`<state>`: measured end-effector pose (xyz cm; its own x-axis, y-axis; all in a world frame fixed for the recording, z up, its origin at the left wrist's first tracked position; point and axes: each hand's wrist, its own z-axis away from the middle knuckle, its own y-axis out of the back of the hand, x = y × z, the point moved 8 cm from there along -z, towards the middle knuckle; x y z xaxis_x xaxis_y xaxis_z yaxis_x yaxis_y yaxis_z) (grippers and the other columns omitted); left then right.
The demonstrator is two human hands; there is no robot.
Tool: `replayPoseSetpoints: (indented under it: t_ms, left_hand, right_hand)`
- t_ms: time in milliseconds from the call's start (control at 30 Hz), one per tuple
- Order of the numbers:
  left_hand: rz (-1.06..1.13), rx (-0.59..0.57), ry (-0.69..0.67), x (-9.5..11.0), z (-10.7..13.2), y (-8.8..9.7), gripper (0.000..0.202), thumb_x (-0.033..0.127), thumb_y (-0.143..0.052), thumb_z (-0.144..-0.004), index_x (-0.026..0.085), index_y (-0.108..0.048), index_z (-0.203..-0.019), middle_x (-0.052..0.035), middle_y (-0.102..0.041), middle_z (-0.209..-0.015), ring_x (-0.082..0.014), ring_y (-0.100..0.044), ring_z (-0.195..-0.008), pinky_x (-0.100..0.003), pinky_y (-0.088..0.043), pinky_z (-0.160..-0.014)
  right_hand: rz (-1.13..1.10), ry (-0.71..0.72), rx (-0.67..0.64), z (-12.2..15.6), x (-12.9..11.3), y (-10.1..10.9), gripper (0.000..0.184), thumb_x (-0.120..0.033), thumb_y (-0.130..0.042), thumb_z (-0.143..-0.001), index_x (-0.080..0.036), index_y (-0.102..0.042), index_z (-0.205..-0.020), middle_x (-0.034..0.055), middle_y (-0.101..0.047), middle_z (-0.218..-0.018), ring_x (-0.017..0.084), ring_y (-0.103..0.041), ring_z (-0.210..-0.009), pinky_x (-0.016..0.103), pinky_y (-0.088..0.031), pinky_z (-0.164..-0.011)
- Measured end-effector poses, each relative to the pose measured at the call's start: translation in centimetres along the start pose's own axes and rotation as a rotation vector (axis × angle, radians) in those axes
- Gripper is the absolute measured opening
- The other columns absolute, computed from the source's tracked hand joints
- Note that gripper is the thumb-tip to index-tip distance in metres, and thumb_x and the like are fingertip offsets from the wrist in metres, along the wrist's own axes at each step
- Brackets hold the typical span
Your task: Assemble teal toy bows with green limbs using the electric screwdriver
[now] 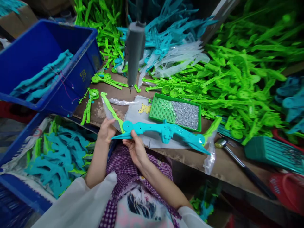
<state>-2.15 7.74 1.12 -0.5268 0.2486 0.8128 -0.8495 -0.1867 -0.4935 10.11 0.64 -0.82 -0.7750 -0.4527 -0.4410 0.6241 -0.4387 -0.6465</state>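
A long turquoise plastic bow-shaped part point(152, 128) spans the space in front of my body, with a lime-green limb point(114, 110) at its left end and another green limb point(212, 126) at its right. See-through plastic pieces point(210, 155) go with both limbs. My left hand point(106, 129) is closed on the left limb and its see-through piece. Closer to the middle, my right hand point(135, 147) grips the turquoise body near its round left joint, thumb on top. Beyond the part hangs a grey power screwdriver point(135, 53), its bit pointing down.
A green tray point(200, 118) of small metal screws or pins sits on the bench. To the right lie a hammer point(242, 164) and a teal basket point(261, 148). Green parts point(237, 82) pile up behind. Blue bins point(85, 60) with turquoise parts stand on the left.
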Motion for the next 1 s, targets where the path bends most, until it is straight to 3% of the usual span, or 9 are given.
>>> replayPoseSetpoints:
  t_ms: [100,200,300,400,500,567,700,867,1000]
  left_hand:
    - [0.028,0.007,-0.001,-0.4,0.7,-0.6,0.041,0.038,-0.071,-0.072,0.021,-0.062,-0.108,-0.0027,-0.07,-0.095,-0.0221,-0.066,-0.098,-0.036,-0.052,-0.088]
    - [0.106,0.136,-0.001,-1.3,0.3,-0.4,0.038,0.044,-0.075,-0.069,0.02,-0.063,-0.097,-0.0001,-0.069,-0.081,-0.0198,-0.068,-0.087,-0.033,-0.054,-0.081]
    - [0.104,0.18,0.01,-1.2,-1.1,0.2,0.043,0.045,-0.081,-0.063,0.019,-0.063,-0.093,0.0014,-0.069,-0.075,-0.0167,-0.067,-0.074,-0.031,-0.055,-0.076]
    - [0.038,0.143,-0.036,0.6,-2.9,1.7,0.051,0.046,-0.086,-0.057,0.022,-0.064,-0.096,0.0038,-0.069,-0.076,-0.0158,-0.067,-0.074,-0.031,-0.055,-0.077]
    - [-0.046,0.085,-0.085,2.3,-4.5,3.1,0.051,0.047,-0.086,-0.058,0.023,-0.064,-0.098,0.0063,-0.068,-0.076,-0.0155,-0.065,-0.079,-0.032,-0.054,-0.081]
    - [-0.089,0.053,-0.119,2.8,-5.0,3.4,0.047,0.048,-0.085,-0.06,0.025,-0.065,-0.096,0.0078,-0.067,-0.074,-0.0147,-0.063,-0.08,-0.033,-0.053,-0.085]
    - [-0.137,0.043,-0.232,3.7,-4.8,3.3,0.042,0.055,-0.083,-0.057,0.032,-0.068,-0.089,0.0109,-0.066,-0.072,-0.0127,-0.058,-0.075,-0.03,-0.051,-0.079]
    - [-0.28,0.056,-0.375,6.3,-5.2,2.8,0.05,0.073,-0.075,-0.052,0.042,-0.069,-0.09,0.0141,-0.068,-0.074,-0.0143,-0.059,-0.076,-0.032,-0.052,-0.077]
    - [-0.609,0.197,-0.458,7.6,-3.0,1.4,0.049,0.063,-0.067,-0.071,0.036,-0.063,-0.111,0.0073,-0.07,-0.103,-0.0213,-0.062,-0.1,-0.041,-0.051,-0.09]
  right_hand:
    - [0.002,0.026,0.03,-0.4,-0.2,-0.2,0.036,-0.044,-0.082,-0.062,-0.015,-0.064,-0.076,-0.003,-0.069,-0.058,0.009,-0.063,-0.047,0.015,-0.055,-0.047]
    - [0.014,-0.018,0.017,-1.0,0.0,-0.4,0.033,-0.042,-0.079,-0.067,-0.015,-0.064,-0.079,-0.0023,-0.069,-0.062,0.009,-0.064,-0.048,0.016,-0.056,-0.05]
    - [0.166,-0.169,-0.214,0.2,-0.3,-0.4,0.039,-0.047,-0.076,-0.069,-0.014,-0.066,-0.088,0.0036,-0.073,-0.075,0.013,-0.07,-0.06,0.022,-0.059,-0.059]
    - [0.505,-0.11,-0.305,2.9,-4.3,3.4,0.04,-0.044,-0.075,-0.07,-0.016,-0.068,-0.097,0.0069,-0.074,-0.084,0.015,-0.07,-0.066,0.027,-0.058,-0.061]
    - [0.656,0.54,0.253,5.7,-15.9,11.5,0.03,-0.04,-0.072,-0.074,-0.021,-0.068,-0.096,0.0036,-0.071,-0.089,0.013,-0.066,-0.072,0.03,-0.056,-0.071]
    - [0.634,0.969,0.644,8.8,-22.3,16.3,0.038,-0.04,-0.072,-0.071,-0.02,-0.063,-0.102,0.0049,-0.067,-0.104,0.015,-0.064,-0.092,0.034,-0.053,-0.085]
    - [0.539,1.005,0.771,7.3,-27.2,21.3,0.055,-0.04,-0.08,-0.056,-0.019,-0.057,-0.102,0.0037,-0.063,-0.107,0.014,-0.061,-0.097,0.031,-0.05,-0.088]
    - [0.197,0.863,0.575,6.4,-28.5,20.8,0.047,-0.049,-0.079,-0.055,-0.019,-0.053,-0.08,-0.0078,-0.058,-0.06,0.006,-0.051,-0.046,0.018,-0.041,-0.044]
    - [0.13,0.909,0.454,8.8,-29.4,18.4,0.048,-0.055,-0.075,-0.062,-0.02,-0.042,-0.06,-0.013,-0.038,-0.037,0.004,-0.036,-0.031,0.017,-0.033,-0.034]
